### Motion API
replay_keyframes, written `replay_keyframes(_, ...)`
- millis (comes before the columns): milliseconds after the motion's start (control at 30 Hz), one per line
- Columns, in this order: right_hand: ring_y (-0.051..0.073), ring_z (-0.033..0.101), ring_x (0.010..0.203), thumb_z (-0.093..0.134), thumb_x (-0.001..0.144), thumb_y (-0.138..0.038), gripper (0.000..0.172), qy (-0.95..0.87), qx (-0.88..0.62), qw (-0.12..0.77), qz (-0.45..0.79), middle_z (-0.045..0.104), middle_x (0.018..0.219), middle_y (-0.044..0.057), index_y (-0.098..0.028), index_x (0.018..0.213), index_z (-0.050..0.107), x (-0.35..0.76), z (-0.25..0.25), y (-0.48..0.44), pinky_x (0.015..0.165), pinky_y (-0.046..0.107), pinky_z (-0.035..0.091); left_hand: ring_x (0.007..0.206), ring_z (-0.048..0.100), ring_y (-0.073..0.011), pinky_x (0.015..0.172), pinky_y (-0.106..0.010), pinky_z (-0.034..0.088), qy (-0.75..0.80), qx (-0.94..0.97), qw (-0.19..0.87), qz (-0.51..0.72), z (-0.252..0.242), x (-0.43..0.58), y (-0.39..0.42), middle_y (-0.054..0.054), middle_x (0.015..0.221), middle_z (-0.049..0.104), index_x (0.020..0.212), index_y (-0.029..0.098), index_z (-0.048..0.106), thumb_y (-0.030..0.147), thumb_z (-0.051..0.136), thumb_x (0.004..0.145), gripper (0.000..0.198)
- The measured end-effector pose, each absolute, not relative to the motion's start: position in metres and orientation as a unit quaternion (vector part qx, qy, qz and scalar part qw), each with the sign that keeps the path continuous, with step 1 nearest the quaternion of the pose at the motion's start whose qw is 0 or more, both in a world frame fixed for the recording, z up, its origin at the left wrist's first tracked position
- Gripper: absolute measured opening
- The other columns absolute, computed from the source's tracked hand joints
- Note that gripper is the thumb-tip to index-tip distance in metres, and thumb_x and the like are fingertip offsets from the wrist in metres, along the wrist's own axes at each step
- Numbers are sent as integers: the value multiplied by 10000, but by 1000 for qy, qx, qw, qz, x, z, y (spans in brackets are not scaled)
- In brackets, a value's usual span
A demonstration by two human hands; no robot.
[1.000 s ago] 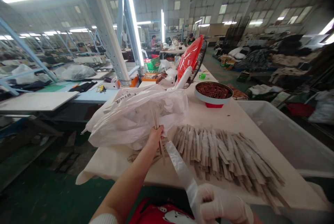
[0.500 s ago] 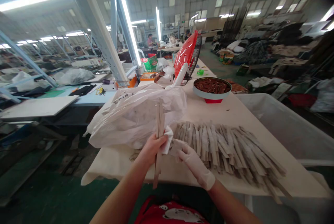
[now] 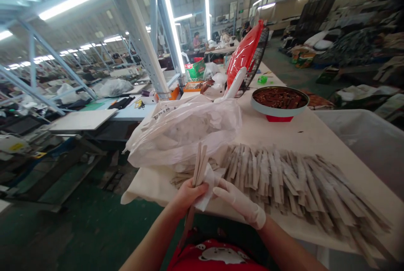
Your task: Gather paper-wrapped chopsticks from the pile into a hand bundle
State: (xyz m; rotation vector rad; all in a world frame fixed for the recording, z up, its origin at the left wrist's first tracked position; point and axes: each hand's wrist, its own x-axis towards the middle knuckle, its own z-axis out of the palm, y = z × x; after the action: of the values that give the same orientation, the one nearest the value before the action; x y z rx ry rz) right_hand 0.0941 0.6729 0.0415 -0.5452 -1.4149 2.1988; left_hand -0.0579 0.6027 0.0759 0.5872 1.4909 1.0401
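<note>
Your left hand [image 3: 189, 194] clamps thin strips [image 3: 201, 168] jutting above and below it, with white film [image 3: 206, 198] at its thumb and your gloved right hand [image 3: 237, 201] alongside, its grip hard to tell.

On the tabletop [image 3: 261, 136], a bag [image 3: 183, 132] lies at the left and a row of strip bundles [image 3: 274, 174] at the near right. A round tin [image 3: 279, 111] sits behind the row, with a fan [image 3: 244, 56] farther back, to the tin's left. A bin [image 3: 372, 130] stands right of the tabletop. Before the bag, the held strips [image 3: 200, 163] are in the left fingers [image 3: 201, 189]; the right fingers [image 3: 222, 194] are just right of them.
</note>
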Motion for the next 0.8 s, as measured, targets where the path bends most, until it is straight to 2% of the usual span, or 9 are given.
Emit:
replay_keyframes(67,223,544,1104,619,746,-541,475,-441,-186,255,840,653,1086,74,-186,1058,660,90,41,672,981,402,407,498,431,-66,477,-193,307,617,266,600,434,76,-55,600,30,589,555,750,133,589,458,816,507,465)
replay_keyframes(133,218,585,1057,531,770,-619,517,-388,-185,257,865,671,1050,75,-193,1027,668,83,41,674,945,409,446,482,396,-55,466,-191,284,606,288,617,411,73,-51,599,44,566,520,726,134,579,452,812,519,446)
replay_keyframes(200,206,625,976,580,763,-556,439,-339,-208,287,872,685,1027,49,-218,1031,662,78,42,678,902,390,480,468,358,-47,458,-190,261,613,303,611,399,69,-49,598,57,548,489,733,136,578,446,798,545,424)
replay_keyframes(300,181,635,939,707,703,-373,367,-243,-266,392,847,688,1006,17,-247,1043,654,80,40,689,846,324,501,477,356,-51,461,-188,256,637,308,577,409,65,-51,599,60,559,482,803,137,594,435,783,565,426)
replay_keyframes(433,129,600,702,714,707,-317,338,-206,-316,484,790,646,777,0,-220,1025,651,99,22,703,677,271,503,475,348,-55,452,-189,241,651,317,556,409,76,-57,604,61,539,449,762,136,588,464,775,561,428)
replay_keyframes(500,93,504,554,731,684,-319,354,-236,-342,475,776,623,749,-6,-199,1007,653,107,10,701,546,241,456,478,351,-58,452,-187,248,652,313,539,432,83,-57,612,64,544,444,841,132,608,477,767,563,471)
replay_keyframes(567,65,396,471,733,678,-375,362,-267,-357,420,791,611,739,-6,-181,975,661,109,5,690,454,222,373,479,354,-60,454,-185,258,649,318,522,452,88,-54,621,70,551,440,971,129,616,465,757,575,538)
replay_keyframes(667,69,351,467,647,728,-543,407,-316,-322,351,821,557,650,-10,-160,866,658,105,14,668,433,223,296,464,357,-66,450,-188,278,643,366,511,438,86,-44,633,77,542,440,1117,130,599,420,714,631,577)
replay_keyframes(800,81,329,489,674,702,-544,376,-432,-325,326,775,428,544,-54,-178,712,592,102,35,657,458,232,240,490,397,-71,471,-195,318,653,421,465,425,75,-33,640,50,597,513,1024,135,641,361,696,652,439)
